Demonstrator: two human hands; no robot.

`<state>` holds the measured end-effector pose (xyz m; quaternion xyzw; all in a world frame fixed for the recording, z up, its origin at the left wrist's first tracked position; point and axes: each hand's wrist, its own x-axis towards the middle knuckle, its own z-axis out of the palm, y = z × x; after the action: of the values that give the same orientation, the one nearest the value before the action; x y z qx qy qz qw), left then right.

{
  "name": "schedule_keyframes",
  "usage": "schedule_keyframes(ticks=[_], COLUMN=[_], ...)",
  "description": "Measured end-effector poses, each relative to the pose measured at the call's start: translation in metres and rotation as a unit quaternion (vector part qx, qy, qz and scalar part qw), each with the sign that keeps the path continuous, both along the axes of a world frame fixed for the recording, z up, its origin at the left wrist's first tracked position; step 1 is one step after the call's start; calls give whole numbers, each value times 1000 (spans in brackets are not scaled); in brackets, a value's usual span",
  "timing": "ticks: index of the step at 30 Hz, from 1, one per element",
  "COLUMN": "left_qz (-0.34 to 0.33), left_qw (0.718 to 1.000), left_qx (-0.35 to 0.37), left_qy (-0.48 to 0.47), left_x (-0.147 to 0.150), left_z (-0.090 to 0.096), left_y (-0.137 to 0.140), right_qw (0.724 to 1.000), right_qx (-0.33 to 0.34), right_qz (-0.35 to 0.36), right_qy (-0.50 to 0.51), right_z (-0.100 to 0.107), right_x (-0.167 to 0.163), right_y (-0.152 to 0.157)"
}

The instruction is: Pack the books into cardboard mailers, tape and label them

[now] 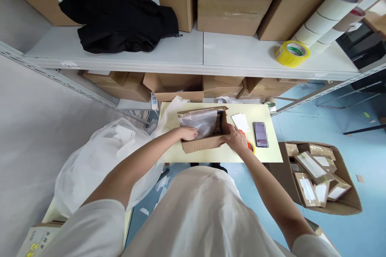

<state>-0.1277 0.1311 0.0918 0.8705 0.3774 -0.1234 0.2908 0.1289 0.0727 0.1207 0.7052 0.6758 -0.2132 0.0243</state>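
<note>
A small open cardboard box point(202, 145) rests on the pale yellow table point(262, 112), its opening facing up. Inside lies translucent plastic wrap point(200, 122), beside a dark item with orange print point(217, 122). My left hand point(189, 133) reaches into the box's left side with its fingers on the wrap; whether they grip it is hard to make out. The right side wall of the box sits in the grasp of my right hand point(234, 138), thumb at the rim. Just right of that hand are an orange-red tape dispenser point(251, 147) and a phone point(260, 134).
White labels point(240, 122) lie behind the phone. A large carton point(346, 204) of sealed parcels stands on the floor at right. A clear plastic bag point(90, 164) bulges at left. Above the table's back edge runs a shelf point(187, 54) with cartons, black clothing point(120, 20) and yellow tape point(292, 54).
</note>
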Motion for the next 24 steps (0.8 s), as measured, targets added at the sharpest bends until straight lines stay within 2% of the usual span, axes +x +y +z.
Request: schedule_keyframes(ticks=[4,6,8,11,13,15,16,18,20,24], left_qz=[23,65,112,169,211,247,256,244,200,124], left_qw=[997,992,983,961,935,910,906,917,938,960], left_qx=[69,100,99,122,188,234,234,193,140,104], left_qy=[13,-33,-102,-180,-213,-235,-243,-249,-246,-229], left_x=[0,-9,-22,-44,-58,-71,-76,-86,-93,-94], left_z=[2,10,20,35,41,41,39,32,25,16], left_y=[6,-1,-13,-36,-45,-48,-46,-39,-32,-26], right_qw=[1000,999,998,992,983,966,952,917,901,929], right_qx=[15,26,46,94,116,98,78,50,68,152], right_qz=[-1,0,3,-2,-35,-92,-118,-138,-116,-50], right_qy=[6,21,41,85,138,220,273,370,412,333], right_z=[-4,-7,-12,-20,-24,-28,-30,-32,-33,-31], right_x=[1,2,4,10,18,27,31,39,42,40], right_y=[-1,-3,-6,-15,-23,-32,-36,-42,-42,-26])
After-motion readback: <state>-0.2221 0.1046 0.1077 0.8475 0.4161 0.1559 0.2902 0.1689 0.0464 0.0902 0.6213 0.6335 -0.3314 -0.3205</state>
